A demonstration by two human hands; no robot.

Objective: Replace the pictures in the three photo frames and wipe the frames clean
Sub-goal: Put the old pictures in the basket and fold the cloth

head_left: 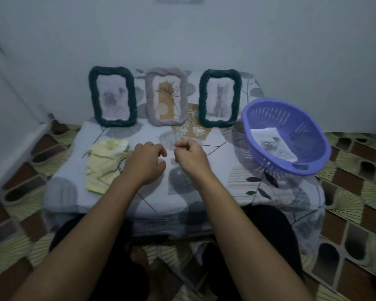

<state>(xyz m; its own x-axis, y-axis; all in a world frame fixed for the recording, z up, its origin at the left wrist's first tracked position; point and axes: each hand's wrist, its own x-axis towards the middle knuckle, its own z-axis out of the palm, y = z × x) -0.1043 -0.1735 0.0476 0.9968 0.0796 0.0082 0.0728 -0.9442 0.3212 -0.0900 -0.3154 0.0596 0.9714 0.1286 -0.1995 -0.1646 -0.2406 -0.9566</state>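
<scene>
Three yarn-wrapped photo frames lean upright against the wall at the back of the low table. The left dark green frame (113, 96) holds a pale blurry animal picture. A plant print sits in the middle grey-pink frame (166, 96), and the right dark green frame (220, 97) shows a grey cat. A yellow cloth (103, 162) lies crumpled at the table's left. Loose pictures (274, 143) lie in the purple basket (313, 153) at the right. My left hand (147, 162) and my right hand (189, 156) hover side by side over the table's middle, fingers loosely curled, holding nothing.
A leaf-patterned cloth (204, 192) covers the table, and my legs sit against its near edge. The plain wall stands right behind the frames. Patterned floor mat (345, 224) surrounds the table on both sides.
</scene>
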